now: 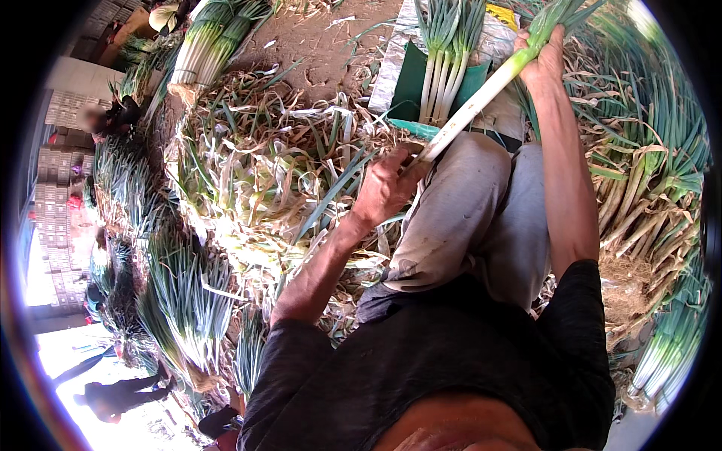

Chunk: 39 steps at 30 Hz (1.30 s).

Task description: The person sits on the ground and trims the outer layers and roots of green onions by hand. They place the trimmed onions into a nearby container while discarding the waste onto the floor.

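Note:
A long leek (479,98) with a clean white shaft lies diagonally above my knees. My right hand (542,59) is closed round its green upper part, at the top right. Near its root end, my left hand (392,183) has its fingers around the shaft; the root tip is hidden by that hand. Just beyond my knees, several peeled leeks (445,73) stand together on a green sheet (409,84), roots towards me. A large pile of unpeeled leeks (637,186) with dry brown outer leaves lies to my right.
Peeled leaves and skins (254,169) are heaped on the left. Past them lies a tied leek bundle (197,56). More leeks (189,310) stand at the lower left. A person (115,118) sits at the far left, another (121,394) is at the lower left, by stacked crates (56,225).

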Each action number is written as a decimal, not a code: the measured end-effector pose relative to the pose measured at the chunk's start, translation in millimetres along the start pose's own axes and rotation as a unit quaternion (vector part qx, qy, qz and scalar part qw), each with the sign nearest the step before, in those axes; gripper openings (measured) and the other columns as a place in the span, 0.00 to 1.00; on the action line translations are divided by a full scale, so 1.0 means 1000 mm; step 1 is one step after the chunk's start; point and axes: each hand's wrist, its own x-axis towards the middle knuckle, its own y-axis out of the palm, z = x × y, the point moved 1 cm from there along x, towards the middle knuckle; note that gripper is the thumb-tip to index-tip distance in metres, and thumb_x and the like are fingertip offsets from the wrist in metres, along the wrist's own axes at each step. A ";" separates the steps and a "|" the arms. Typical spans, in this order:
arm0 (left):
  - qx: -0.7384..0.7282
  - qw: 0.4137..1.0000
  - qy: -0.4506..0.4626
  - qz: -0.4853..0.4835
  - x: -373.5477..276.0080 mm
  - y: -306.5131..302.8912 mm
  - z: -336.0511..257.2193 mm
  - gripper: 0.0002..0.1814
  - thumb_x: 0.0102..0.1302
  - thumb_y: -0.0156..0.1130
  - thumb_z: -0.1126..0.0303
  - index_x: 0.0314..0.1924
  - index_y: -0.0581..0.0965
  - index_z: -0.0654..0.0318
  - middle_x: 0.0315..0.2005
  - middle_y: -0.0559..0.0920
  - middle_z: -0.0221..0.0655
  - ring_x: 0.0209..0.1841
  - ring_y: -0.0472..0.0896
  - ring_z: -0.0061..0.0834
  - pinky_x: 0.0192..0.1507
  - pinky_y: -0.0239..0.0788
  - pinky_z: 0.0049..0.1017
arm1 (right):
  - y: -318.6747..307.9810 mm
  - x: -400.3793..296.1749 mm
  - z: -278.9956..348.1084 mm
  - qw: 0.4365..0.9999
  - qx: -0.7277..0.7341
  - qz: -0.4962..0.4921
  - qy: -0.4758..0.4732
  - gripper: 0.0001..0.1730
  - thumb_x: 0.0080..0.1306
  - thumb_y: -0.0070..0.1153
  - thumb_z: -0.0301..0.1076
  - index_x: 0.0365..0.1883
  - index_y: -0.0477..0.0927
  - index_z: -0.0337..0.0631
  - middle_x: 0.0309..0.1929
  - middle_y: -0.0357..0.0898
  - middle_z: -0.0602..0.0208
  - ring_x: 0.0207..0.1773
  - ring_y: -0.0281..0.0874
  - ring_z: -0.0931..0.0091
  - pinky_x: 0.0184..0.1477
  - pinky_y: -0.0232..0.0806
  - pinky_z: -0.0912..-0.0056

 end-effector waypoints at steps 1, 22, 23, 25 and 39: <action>-0.006 1.000 0.007 -0.016 -0.002 0.000 -0.001 0.16 0.61 0.61 0.66 0.45 0.74 0.67 0.25 0.79 0.41 0.25 0.77 0.29 0.30 0.69 0.30 | 0.000 -0.001 0.000 1.000 0.002 0.001 0.004 0.30 0.66 0.39 0.62 0.33 0.65 0.39 0.22 0.62 0.62 0.23 0.61 0.74 0.24 0.57 0.77; 0.137 0.976 0.088 -0.141 -0.010 0.020 0.020 0.04 0.64 0.52 0.72 0.34 0.72 0.64 0.24 0.76 0.49 0.24 0.76 0.47 0.24 0.66 0.37 | -0.003 -0.011 -0.024 0.991 -0.064 -0.092 -0.068 0.17 0.66 0.47 0.47 0.39 0.69 0.41 0.29 0.70 0.65 0.25 0.69 0.69 0.25 0.64 0.67; 0.144 0.974 0.088 -0.151 -0.006 0.019 0.018 0.04 0.64 0.52 0.71 0.34 0.72 0.64 0.24 0.77 0.49 0.25 0.77 0.47 0.25 0.67 0.38 | 0.008 -0.011 -0.020 0.991 -0.072 -0.092 -0.069 0.17 0.66 0.47 0.48 0.37 0.68 0.41 0.30 0.69 0.65 0.24 0.68 0.69 0.24 0.63 0.68; 0.173 0.971 0.093 -0.134 -0.006 0.019 0.019 0.05 0.65 0.52 0.71 0.33 0.74 0.64 0.24 0.77 0.48 0.27 0.78 0.47 0.26 0.69 0.37 | 0.009 -0.020 -0.014 0.986 -0.076 -0.123 -0.079 0.17 0.66 0.49 0.47 0.37 0.67 0.40 0.30 0.68 0.64 0.24 0.68 0.68 0.23 0.63 0.67; 0.348 0.902 0.018 -0.257 -0.069 -0.036 0.087 0.09 0.67 0.49 0.65 0.30 0.71 0.60 0.13 0.73 0.38 0.10 0.70 0.30 0.09 0.59 0.31 | -0.004 -0.017 0.003 0.996 0.025 0.072 0.048 0.36 0.62 0.33 0.71 0.32 0.68 0.42 0.22 0.62 0.73 0.21 0.60 0.81 0.22 0.56 0.81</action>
